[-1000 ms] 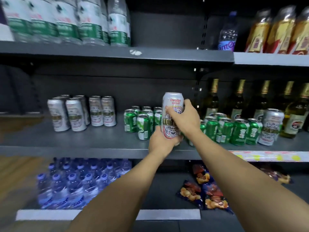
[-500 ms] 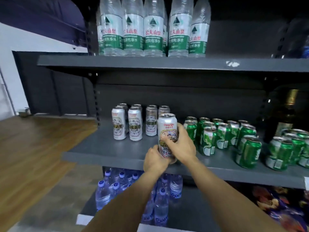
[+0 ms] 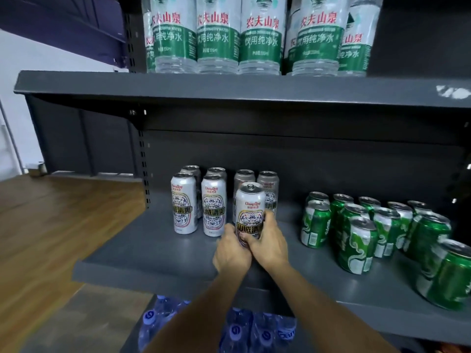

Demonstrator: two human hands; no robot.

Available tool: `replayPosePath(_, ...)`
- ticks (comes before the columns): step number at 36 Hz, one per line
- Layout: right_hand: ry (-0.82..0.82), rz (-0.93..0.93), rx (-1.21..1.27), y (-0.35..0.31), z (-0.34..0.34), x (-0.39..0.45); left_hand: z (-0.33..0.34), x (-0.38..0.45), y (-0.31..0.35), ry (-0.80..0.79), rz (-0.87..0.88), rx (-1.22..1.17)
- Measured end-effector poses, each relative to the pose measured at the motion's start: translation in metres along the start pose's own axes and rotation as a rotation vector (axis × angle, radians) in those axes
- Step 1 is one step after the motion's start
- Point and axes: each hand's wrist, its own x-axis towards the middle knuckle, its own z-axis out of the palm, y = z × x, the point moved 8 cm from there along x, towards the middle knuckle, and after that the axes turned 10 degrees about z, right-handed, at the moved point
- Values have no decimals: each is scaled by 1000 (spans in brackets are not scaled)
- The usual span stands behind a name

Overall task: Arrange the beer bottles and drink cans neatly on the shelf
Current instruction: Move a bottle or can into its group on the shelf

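A tall white beer can (image 3: 250, 207) stands upright at the middle of the grey shelf (image 3: 153, 253), just right of a cluster of several matching white cans (image 3: 198, 200). Both hands hold it low down: my left hand (image 3: 230, 252) wraps its lower left side and my right hand (image 3: 267, 240) grips its lower right side. Whether its base touches the shelf is hidden by my hands. Several short green cans (image 3: 356, 230) stand in a loose group to the right, some tilted by the lens.
Large water bottles (image 3: 242, 34) with green labels fill the shelf above. Small blue-capped water bottles (image 3: 239, 329) sit on the shelf below. Wooden floor (image 3: 51, 238) lies to the left. Bare shelf surface shows between the white and green cans.
The view swung left and closer to the shelf. Both hands carried the white can left and down, from in front of the green cans to beside the white cans.
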Motion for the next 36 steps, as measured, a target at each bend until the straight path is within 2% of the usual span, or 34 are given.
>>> replayPosePath(5, 15, 46, 21, 0, 13, 16, 6, 14, -2, 26, 0, -21)
replayPosePath(9, 14, 74, 32, 2, 22, 26, 14, 24, -8, 27, -12, -121)
replayPosePath(14, 23, 67, 22, 2, 27, 38, 19, 29, -6, 75, 64, -266)
replayPosePath(18, 11, 63, 14, 1, 31, 45, 20, 30, -9, 102, 63, -302)
replayPosePath(30, 6, 83, 13, 2, 36, 52, 20, 27, -6, 35, 70, -344)
replayPosePath(36, 23, 76, -102, 2, 27, 37, 18, 26, -8, -35, 102, -302)
